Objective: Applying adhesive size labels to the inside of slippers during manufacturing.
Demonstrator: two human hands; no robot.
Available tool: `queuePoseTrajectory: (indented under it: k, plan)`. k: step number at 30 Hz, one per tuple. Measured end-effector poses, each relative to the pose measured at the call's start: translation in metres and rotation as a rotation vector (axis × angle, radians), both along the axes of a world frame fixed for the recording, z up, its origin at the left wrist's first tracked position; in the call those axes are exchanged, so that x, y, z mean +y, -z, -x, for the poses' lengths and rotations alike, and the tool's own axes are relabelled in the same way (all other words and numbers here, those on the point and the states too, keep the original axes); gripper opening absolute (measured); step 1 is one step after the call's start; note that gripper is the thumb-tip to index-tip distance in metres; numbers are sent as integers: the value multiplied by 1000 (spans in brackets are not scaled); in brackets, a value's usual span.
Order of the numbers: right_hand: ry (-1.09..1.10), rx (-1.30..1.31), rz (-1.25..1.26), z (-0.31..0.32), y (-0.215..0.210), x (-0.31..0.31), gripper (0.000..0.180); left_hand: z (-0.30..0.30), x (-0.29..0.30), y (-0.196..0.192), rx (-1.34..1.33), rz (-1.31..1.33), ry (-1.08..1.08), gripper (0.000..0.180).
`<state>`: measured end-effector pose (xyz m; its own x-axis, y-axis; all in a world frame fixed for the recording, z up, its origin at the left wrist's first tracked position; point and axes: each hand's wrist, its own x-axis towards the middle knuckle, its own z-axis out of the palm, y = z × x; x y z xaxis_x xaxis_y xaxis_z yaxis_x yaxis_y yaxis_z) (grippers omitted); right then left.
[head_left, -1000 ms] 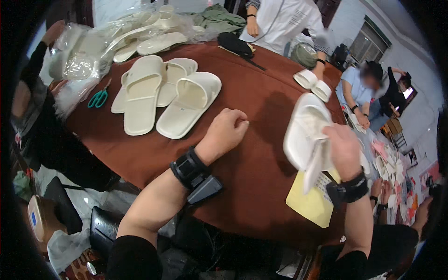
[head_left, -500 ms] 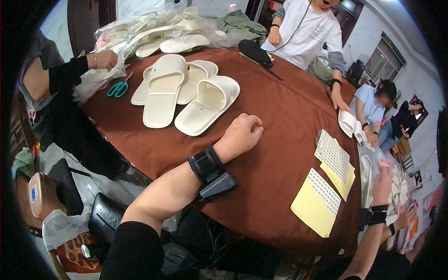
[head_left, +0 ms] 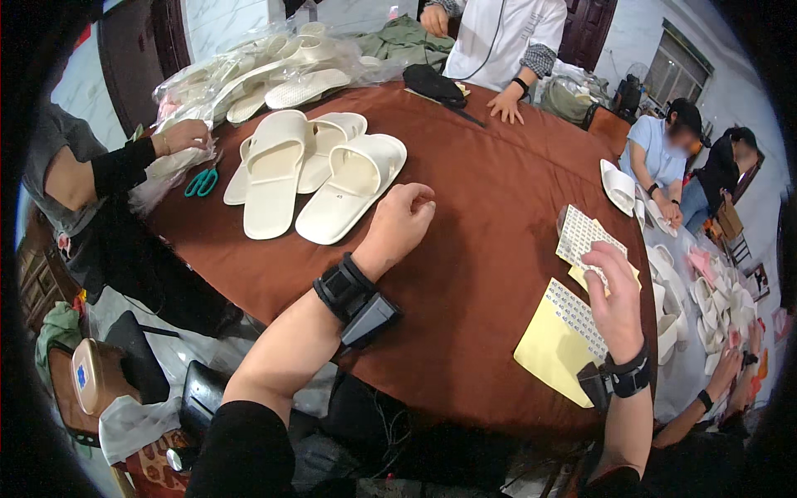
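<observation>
My left hand [head_left: 398, 222] hovers or rests over the brown-covered table, its fingers loosely curled with nothing seen in them. It is closest to the cream slide slipper [head_left: 353, 189] on the right of a small group. Another cream slipper [head_left: 274, 174] lies beside it, with more slippers partly hidden behind. My right hand [head_left: 616, 290] is above the label sheets, fingers bent and apart, holding nothing that I can see. Under its fingers a white label sheet [head_left: 573, 236] is partly covered; a yellow-backed label sheet [head_left: 548, 340] lies nearer, beside my wrist.
Teal scissors [head_left: 202, 182] lie at the left, by a co-worker's hand [head_left: 184, 136]. Bagged slippers [head_left: 307, 87] are heaped at the far side, near a black cap-like item [head_left: 433, 85]. Across the table another person's hand [head_left: 506, 104] rests. More slippers [head_left: 712, 311] cover a right-hand table.
My right hand has come left from the slippers at the right edge to above the label sheets. The hand of the person opposite has left a slipper and rests on the table.
</observation>
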<state>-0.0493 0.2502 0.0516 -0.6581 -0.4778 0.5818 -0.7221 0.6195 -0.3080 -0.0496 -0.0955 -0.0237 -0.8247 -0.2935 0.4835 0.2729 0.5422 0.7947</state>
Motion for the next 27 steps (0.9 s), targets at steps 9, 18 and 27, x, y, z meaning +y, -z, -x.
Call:
queuePoseTrajectory:
  k: [9, 18, 27]
  plan:
    - [-129, -341, 307, 23, 37, -6, 12, 3, -4, 5, 2, 50, -17, 22]
    - [-194, -518, 441, 18, 59, -1, 14, 6, -12, 19, -134, 107, -23, 23]
    - [-215, -385, 533, 22, 63, 9, 12, 10, -18, 29, -93, 289, 12, 15]
